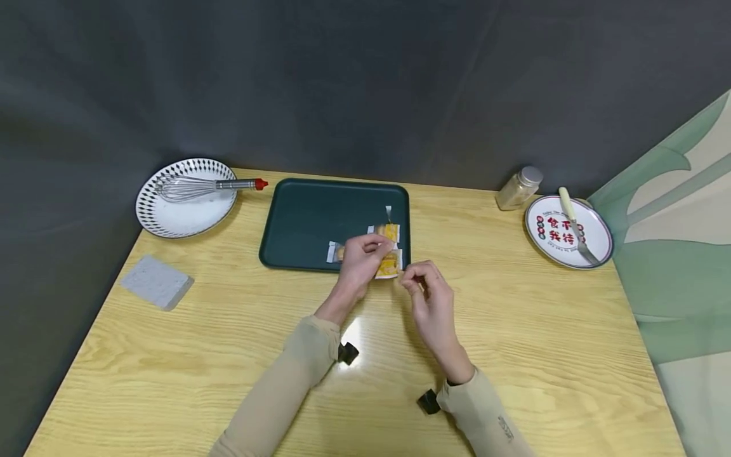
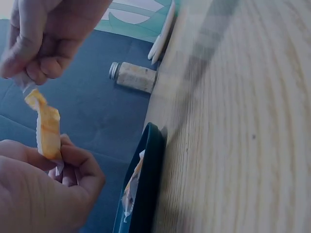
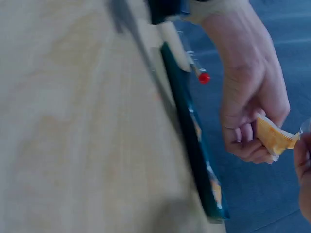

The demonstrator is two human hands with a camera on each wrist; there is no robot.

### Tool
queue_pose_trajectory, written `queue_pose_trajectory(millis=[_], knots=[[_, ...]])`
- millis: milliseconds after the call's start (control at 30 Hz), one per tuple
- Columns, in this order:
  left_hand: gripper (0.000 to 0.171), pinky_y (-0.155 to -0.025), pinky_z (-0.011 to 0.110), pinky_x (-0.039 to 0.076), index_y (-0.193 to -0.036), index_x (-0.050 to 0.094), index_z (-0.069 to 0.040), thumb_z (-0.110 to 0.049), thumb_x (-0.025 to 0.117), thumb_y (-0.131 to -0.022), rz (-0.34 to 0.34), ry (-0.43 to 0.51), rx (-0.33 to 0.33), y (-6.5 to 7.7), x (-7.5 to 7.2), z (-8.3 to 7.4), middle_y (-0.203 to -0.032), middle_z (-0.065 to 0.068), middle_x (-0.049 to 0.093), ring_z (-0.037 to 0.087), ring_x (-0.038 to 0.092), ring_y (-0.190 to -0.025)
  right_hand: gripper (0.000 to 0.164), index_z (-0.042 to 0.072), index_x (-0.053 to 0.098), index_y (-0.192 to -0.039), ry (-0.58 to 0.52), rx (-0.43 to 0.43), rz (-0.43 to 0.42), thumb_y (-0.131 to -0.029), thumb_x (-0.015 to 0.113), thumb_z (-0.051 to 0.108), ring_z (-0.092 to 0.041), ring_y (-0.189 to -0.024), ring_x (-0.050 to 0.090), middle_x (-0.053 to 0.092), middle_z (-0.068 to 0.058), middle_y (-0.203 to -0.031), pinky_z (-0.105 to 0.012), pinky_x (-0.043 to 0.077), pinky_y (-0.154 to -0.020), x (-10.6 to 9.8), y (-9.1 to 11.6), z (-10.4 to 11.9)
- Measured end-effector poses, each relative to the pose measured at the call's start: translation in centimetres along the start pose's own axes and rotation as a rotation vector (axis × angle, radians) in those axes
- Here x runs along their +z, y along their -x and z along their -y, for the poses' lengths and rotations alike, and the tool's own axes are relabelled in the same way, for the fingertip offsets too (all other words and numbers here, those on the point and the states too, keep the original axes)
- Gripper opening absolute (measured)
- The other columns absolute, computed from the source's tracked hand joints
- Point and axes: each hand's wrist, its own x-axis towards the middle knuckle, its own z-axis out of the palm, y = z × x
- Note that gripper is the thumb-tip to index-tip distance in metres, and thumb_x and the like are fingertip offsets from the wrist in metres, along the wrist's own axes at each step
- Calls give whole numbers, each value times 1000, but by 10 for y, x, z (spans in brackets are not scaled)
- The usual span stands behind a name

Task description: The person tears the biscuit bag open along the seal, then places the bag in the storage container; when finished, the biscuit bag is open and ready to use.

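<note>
Above the front right edge of a dark green tray (image 1: 320, 216), my left hand (image 1: 361, 261) pinches a small yellow-and-white snack packet (image 1: 390, 264). My right hand (image 1: 432, 303) pinches the clear end of that same packet. In the left wrist view the packet (image 2: 49, 131) stretches between both hands, its yellow end narrow and twisted. The right wrist view shows the packet (image 3: 273, 136) pulled taut from its corner. On the tray lie another yellow packet (image 1: 391, 231) and a packet (image 1: 334, 252) partly hidden by my left hand. A small pale strip (image 1: 389, 212) lies behind them.
A patterned bowl (image 1: 200, 219) at the back left bears a whisk (image 1: 228, 184). Nearer is a grey block (image 1: 155, 282). At the back right stand a glass jar (image 1: 514, 190) and a plate (image 1: 545, 219) with a fork-like utensil (image 1: 575, 228). A dark curtain (image 1: 342, 89) hangs behind.
</note>
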Motion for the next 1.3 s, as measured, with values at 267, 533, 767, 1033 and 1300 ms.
queue_pose_trajectory(millis=[267,533,767,1033,1300], knots=[[15,-63,22,48,-107,75,10,-4,72,-102,126,45,-75,4,-12,-2,-88,2,74,8,60,-71,12,-12,63,-114,-97,343,-41,-106,63,-3,-14,-83,61,63,-14,-99,-21,52,-70,-12,-36,-7],[10,-65,23,58,-110,71,10,3,68,-103,66,197,-121,-3,-40,-8,-88,6,74,13,64,-67,28,-13,58,-133,-56,465,166,-114,52,6,-41,-95,66,66,-31,-114,-31,59,-80,-6,-50,-22],[9,-74,28,64,-112,67,8,4,65,-105,29,226,-136,-16,-66,-16,-93,10,68,18,72,-74,18,-11,64,-121,-48,515,261,-105,66,-3,-25,-83,69,70,-23,-104,-27,60,-71,16,-74,-30],[18,-75,26,63,-117,72,13,1,69,-103,4,-69,-105,-47,-95,-24,-95,13,74,11,71,-71,10,-9,69,-109,79,470,330,-102,70,-3,-28,-76,73,73,-21,-94,-32,64,-70,43,-116,-45],[17,-74,26,63,-116,74,11,0,71,-102,-11,-247,-149,-64,-115,-19,-96,14,71,10,70,-69,7,-4,73,-106,324,429,467,-101,70,0,-26,-75,72,75,-15,-90,-32,59,-70,67,-132,-56]])
